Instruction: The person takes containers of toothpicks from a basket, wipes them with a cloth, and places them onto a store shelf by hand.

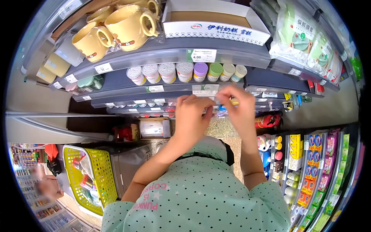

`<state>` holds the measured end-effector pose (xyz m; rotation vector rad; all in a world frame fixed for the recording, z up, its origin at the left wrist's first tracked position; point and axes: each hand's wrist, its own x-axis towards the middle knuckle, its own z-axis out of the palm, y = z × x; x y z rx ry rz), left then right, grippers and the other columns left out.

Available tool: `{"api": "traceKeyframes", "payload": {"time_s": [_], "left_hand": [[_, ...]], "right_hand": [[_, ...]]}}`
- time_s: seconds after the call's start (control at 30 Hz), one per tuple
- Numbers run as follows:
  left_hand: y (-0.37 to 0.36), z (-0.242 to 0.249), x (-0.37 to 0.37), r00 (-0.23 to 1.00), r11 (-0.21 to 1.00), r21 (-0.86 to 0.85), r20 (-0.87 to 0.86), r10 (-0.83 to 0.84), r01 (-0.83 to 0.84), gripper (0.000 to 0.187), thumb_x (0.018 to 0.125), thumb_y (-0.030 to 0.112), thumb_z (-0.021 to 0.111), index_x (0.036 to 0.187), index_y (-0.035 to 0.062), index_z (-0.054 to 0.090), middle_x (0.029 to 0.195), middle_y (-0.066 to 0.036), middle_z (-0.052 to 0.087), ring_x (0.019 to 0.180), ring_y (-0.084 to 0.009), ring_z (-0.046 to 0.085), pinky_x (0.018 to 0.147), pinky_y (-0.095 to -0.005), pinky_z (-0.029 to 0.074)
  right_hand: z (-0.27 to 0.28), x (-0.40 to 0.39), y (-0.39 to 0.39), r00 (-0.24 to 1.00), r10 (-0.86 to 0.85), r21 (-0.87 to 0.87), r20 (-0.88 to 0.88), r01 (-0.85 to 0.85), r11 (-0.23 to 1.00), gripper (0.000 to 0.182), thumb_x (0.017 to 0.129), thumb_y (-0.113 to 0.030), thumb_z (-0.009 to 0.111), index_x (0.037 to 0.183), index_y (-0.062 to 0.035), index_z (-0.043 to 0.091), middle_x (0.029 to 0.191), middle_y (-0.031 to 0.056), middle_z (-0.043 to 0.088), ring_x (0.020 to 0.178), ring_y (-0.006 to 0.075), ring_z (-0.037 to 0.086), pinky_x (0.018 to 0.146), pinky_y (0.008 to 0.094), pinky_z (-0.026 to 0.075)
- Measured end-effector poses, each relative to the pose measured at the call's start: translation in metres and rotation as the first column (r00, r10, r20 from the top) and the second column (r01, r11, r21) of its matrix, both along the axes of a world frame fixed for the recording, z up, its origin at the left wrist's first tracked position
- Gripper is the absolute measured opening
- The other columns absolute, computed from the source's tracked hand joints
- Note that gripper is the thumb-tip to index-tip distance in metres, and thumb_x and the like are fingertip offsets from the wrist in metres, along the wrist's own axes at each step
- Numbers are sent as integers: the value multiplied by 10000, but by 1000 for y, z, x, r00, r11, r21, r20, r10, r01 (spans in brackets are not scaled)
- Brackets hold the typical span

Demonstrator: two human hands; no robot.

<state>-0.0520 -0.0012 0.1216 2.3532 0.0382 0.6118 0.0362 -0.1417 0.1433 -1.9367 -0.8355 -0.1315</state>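
Note:
In front of the shelf edge, my left hand [192, 118] is closed, its fingers curled and the thumb bent under them. Close on its right, my right hand [238, 108] is pinched, fingertips almost meeting those of the left; anything between the fingers is too small to make out. Just beyond the hands is a shelf price label [205, 90]. Above it stands a row of small round tubs: white-lidded ones [167, 72], a purple-lidded one [200, 72], a green-lidded one [215, 72] and cream-lidded ones [227, 72].
Yellow mugs [127, 29], an open white carton [216, 27] and green-white bags [297, 34] are on the top shelf. A yellow-green basket [106, 174] stands at left, a red fire extinguisher [267, 121] at right. Packed shelves [309, 170] line the lower right.

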Motion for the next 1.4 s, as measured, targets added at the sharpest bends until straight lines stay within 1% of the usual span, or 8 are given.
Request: {"api": "traceKeyframes", "payload": {"time_s": [0.1, 0.2, 0.37, 0.63, 0.67, 0.87, 1.03, 1.4], "left_hand": [[20, 19, -15, 978, 992, -24, 168, 125, -123, 159, 679, -27, 771, 807, 60, 734, 693, -60, 693, 667, -248, 636, 798, -375, 454], [54, 20, -48, 970, 970, -111, 86, 227, -217, 137, 707, -10, 759, 810, 68, 715, 694, -53, 679, 656, -249, 625, 812, -393, 458], [88, 25, -96, 907, 883, -227, -7, 421, -412, 87, 742, -6, 771, 794, 15, 704, 634, -101, 646, 517, -215, 593, 616, -324, 458], [130, 21, -168, 808, 787, -249, 25, 588, -565, 115, 755, -51, 694, 867, -30, 696, 666, -154, 628, 578, -206, 591, 576, -310, 444], [135, 18, -178, 793, 766, -244, -23, 609, -595, 137, 749, 3, 762, 880, 17, 727, 705, -135, 666, 618, -280, 630, 637, -366, 473], [157, 21, -233, 711, 672, -309, -23, 702, -673, 110, 770, 52, 745, 880, 51, 738, 683, -121, 663, 603, -280, 615, 596, -374, 480], [170, 20, -287, 642, 619, -258, -8, 767, -742, 232, 788, -28, 704, 1012, 34, 720, 804, -107, 711, 726, -251, 659, 755, -364, 502], [198, -40, -426, 29, 45, 100, -160, 987, -994, 318, 795, 140, 761, 1079, 49, 652, 977, -133, 685, 945, -350, 616, 822, -450, 498]], "right_hand": [[4, -18, 31, 991, 119, 56, 63, -123, 991, 46, 837, -60, 715, 848, -51, 672, 785, 80, 678, 739, 279, 637, 664, 359, 495], [6, -39, 76, 966, 260, 188, 3, -256, 948, 49, 834, -55, 717, 855, -62, 674, 784, 70, 676, 736, 274, 622, 659, 380, 482], [5, -69, 128, 898, 439, 210, -23, -425, 881, 85, 833, -86, 741, 898, -70, 689, 804, 61, 695, 726, 257, 641, 698, 367, 484], [11, -123, 201, 755, 656, 261, -16, -630, 731, 107, 801, -39, 755, 883, -54, 688, 822, 72, 708, 729, 256, 664, 714, 353, 485], [13, -131, 208, 729, 684, 247, -41, -655, 714, 118, 792, -22, 759, 885, -45, 690, 821, 75, 705, 720, 247, 659, 698, 344, 488], [13, -179, 247, 652, 754, 210, -84, -728, 653, 149, 776, 41, 747, 905, -25, 710, 800, 77, 673, 715, 193, 649, 676, 303, 501], [12, -220, 276, 554, 831, 154, -50, -818, 555, 172, 765, 54, 746, 915, -22, 709, 813, 80, 667, 737, 199, 651, 686, 305, 502], [0, -307, 327, 337, 936, 52, -105, -938, 343, 162, 800, 43, 731, 950, -14, 706, 916, 103, 700, 856, 243, 678, 770, 333, 519]]}}
